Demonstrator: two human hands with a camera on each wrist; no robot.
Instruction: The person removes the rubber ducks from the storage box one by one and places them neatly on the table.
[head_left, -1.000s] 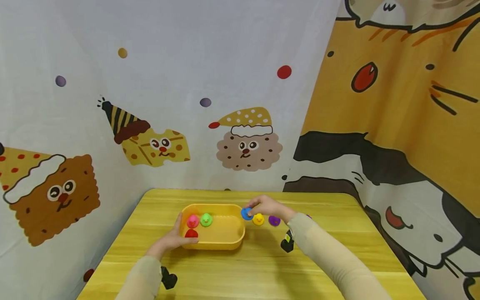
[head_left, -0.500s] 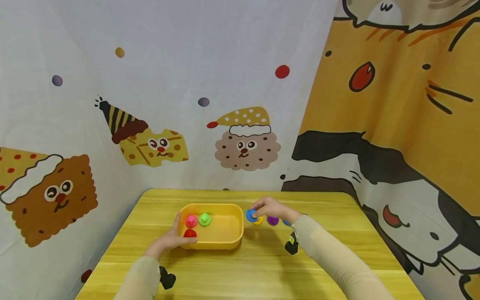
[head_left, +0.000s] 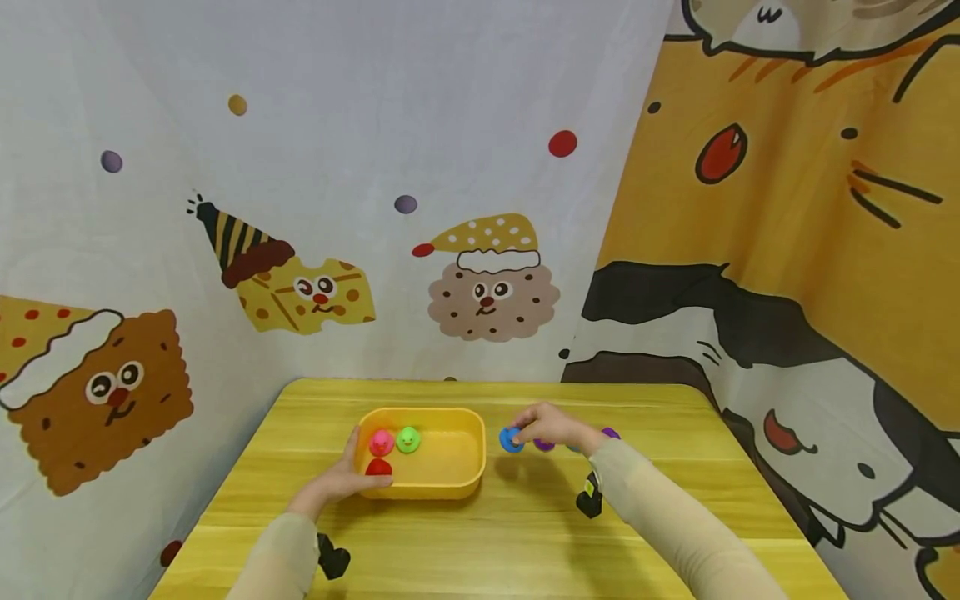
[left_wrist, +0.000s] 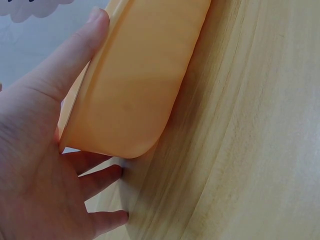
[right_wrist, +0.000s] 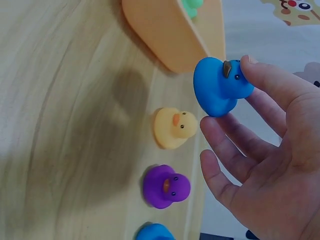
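My left hand (head_left: 341, 479) grips the left end of a yellow plastic basin (head_left: 457, 492); in the left wrist view the thumb lies along its rim while the fingers reach round the corner. Inside the basin are a pink rubber duck (head_left: 381, 442), a green rubber duck (head_left: 408, 439) and a red rounded toy (head_left: 378, 468) partly hidden by the near wall. To the right of the basin, my right hand (head_left: 551, 421) pinches a blue rubber duck (right_wrist: 215, 90) between thumb and fingers, raised above the table. A yellow duck (right_wrist: 172, 127) stands below it in the right wrist view.
A purple duck (right_wrist: 165, 186) and another blue duck (right_wrist: 155, 232) continue the row on the wooden table (head_left: 450, 550). Farther right, a second purple duck (head_left: 611, 432) shows behind the right wrist. A printed cloth (head_left: 337, 125) hangs behind the table.
My right hand has moved right with the blue duck, from the basin's right rim to over the yellow duck, which it now hides in the head view. The left hand stays on the basin.
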